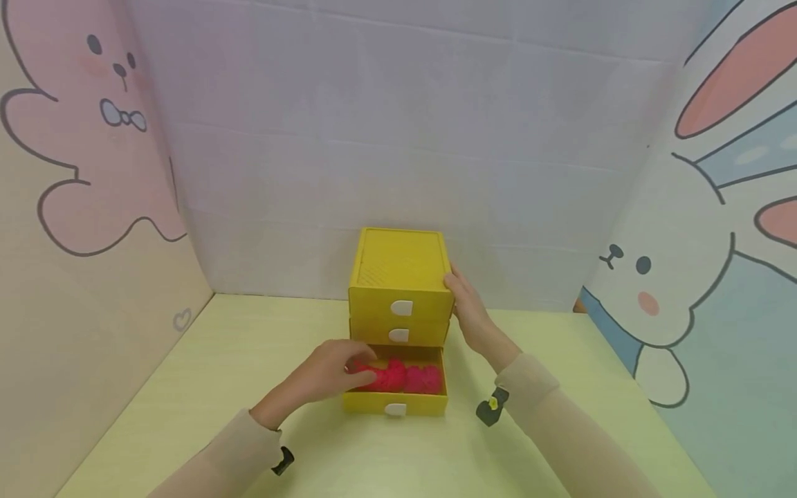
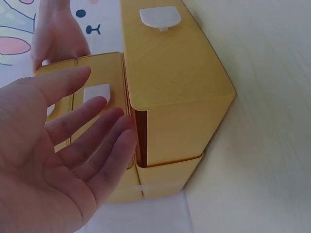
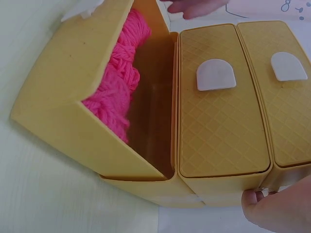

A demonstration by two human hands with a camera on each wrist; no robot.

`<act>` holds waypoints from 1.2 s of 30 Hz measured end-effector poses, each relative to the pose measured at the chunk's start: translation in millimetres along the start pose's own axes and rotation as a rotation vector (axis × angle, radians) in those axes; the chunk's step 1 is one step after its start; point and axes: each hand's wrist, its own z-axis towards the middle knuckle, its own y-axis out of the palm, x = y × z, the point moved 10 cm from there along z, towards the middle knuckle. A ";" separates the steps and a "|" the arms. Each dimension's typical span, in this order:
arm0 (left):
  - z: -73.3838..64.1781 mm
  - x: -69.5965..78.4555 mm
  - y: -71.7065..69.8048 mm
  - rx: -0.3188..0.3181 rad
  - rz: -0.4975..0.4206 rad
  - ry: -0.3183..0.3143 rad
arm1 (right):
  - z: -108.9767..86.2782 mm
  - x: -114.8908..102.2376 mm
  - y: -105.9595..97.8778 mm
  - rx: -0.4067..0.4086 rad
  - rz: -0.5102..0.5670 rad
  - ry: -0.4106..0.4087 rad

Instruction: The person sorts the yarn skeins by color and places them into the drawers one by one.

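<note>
A yellow three-drawer box (image 1: 401,257) stands against the back wall, its bottom drawer (image 1: 361,403) pulled out. In that drawer lie a red yarn bundle (image 1: 392,377) and a pink yarn bundle (image 1: 425,380); the right wrist view shows the yarn (image 3: 109,99) close up. Over the drawer's left side hovers my left hand (image 1: 333,370), thumb and fingers apart and gently bent. The left wrist view shows nothing in this hand (image 2: 63,150). My right hand (image 1: 470,315) rests on the box's right side, thumb at the top edge; its other fingers are partly hidden.
Two upper drawers with white tabs (image 1: 401,308) are closed. The box stands on a pale yellow-green tabletop (image 1: 249,346). A white sheet (image 1: 398,138) hangs behind it, and cartoon-painted panels (image 1: 672,290) flank both sides.
</note>
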 end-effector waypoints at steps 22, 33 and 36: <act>-47.2 -7.4 5.4 -0.007 -0.279 -0.087 | 1.6 2.1 0.3 0.001 -0.005 -0.006; -60.9 -25.8 60.2 -0.225 -0.698 -0.321 | 1.0 1.4 0.7 0.004 -0.018 0.008; -62.2 -27.8 76.3 -0.268 -0.761 -0.366 | 0.3 0.7 1.7 0.000 -0.011 0.005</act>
